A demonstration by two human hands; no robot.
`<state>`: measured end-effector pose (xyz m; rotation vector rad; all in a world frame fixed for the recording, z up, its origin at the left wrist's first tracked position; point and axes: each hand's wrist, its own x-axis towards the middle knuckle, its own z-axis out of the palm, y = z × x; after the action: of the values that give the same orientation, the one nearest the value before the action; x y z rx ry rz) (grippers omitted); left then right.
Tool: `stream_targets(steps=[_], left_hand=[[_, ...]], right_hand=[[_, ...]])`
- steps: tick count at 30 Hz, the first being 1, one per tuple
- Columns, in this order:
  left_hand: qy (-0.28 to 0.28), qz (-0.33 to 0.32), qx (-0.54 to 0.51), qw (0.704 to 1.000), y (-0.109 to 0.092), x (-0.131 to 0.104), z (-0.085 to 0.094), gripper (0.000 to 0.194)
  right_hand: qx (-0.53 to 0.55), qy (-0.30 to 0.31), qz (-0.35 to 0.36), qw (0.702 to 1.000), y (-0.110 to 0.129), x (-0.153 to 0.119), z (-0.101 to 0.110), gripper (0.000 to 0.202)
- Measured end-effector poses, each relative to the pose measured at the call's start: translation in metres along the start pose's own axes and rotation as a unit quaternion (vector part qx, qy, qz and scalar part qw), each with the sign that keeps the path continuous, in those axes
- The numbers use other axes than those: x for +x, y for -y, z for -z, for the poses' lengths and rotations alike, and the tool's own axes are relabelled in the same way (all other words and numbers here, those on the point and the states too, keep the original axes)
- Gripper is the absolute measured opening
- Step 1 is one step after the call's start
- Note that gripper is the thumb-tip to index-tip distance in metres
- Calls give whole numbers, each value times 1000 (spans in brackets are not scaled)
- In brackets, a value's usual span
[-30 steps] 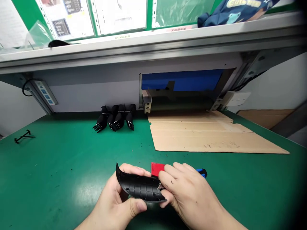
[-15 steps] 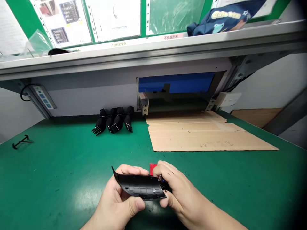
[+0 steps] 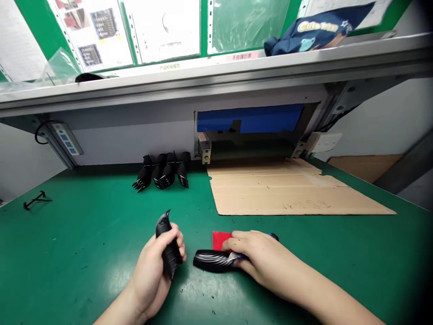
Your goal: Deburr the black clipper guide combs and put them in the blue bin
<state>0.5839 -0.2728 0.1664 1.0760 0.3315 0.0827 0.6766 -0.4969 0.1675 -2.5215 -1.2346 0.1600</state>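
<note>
A curved black plastic shell stands tilted in my left hand, its thumb across the inner face and fingers wrapped round behind. My right hand is low over the table, closed round a pair of nippers with blue on the handles; the palm hides most of the tool. Just left of these fingers is a ribbed black plastic shell, its right end partly covered by the nippers and hand. A red block or pad lies partly beneath my right fingertips.
Several black shells joined by thin sprues sit at the back of the green table. A cardboard sheet covers the back right, before an opening with a blue flap. A black sprue piece lies far left. Overhead runs a shelf edge.
My hands have parted. The left has turned the shell upright and moved slightly left; the right has moved right with the nippers, away from that shell. The ribbed shell now shows.
</note>
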Motion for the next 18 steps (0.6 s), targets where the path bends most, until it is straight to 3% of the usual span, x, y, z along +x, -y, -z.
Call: stream_targets(steps=[2,4,6,9,11,13,16,18], left_hand=[[35,-39,157,986,1,1,2,26],[93,-79,274,954,2,-1,0,32],[170,-75,295,937,3,-4,-5,40],[265,-30,244,932,6,-8,-12,45],[253,-28,209,944,9,-8,-13,47],[187,-34,161,968,13,-6,-10,50],[98,-18,28,995,18,-4,-4,58],[74,-16,-54,996,20,-4,-4,62]], right_hand=[[-14,-22,28,999,1,1,-3,31],[-2,-56,59,997,6,0,-5,32],[31,-93,91,991,14,-2,-8,29],[72,-185,93,976,25,-5,-15,21],[93,-263,59,958,29,-6,-19,19],[99,-300,37,948,31,-7,-19,30],[57,-273,63,958,34,-6,-17,43],[25,-261,82,961,36,-4,-18,46]])
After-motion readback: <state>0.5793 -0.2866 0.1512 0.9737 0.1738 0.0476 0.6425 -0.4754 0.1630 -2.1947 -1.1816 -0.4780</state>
